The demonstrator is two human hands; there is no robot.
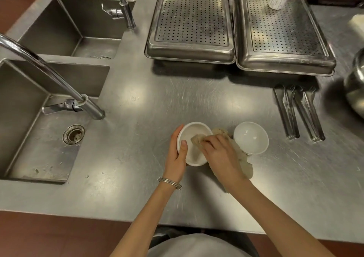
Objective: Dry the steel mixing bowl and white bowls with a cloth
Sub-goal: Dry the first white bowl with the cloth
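Forearms (149,215): nearest to us, both reach forward over the worktop (157,91) edge; bangles (169,183) sit at the left wrist.
Sink (45,154): far left, well apart from the work.
Left hand (177,154): grip closed on the first white bowl, thumb over the near rim, fingers round the far side.
First white bowl (189,135): tipped toward the right hand, at the worktop's front centre.
Cloth (244,162): one end is bunched inside the first bowl; the rest trails under the right wrist.
Right hand (220,154): grip curled on the cloth, pressing it into the bowl's interior.
Second white bowl (251,138): just beside the cloth on the worktop; it appears to be upside down.
Cutlery (299,111): laid in a row further right.
Steel mixing bowl (356,91): only partly in view at the right edge, well apart from both hands.
Step in hand: we judge this to be wiping the inside of the first white bowl.
Next move: we expect the left hand must turn the bowl so the cloth reaches the whole wall and the outside. The second bowl and the steel bowl would follow.
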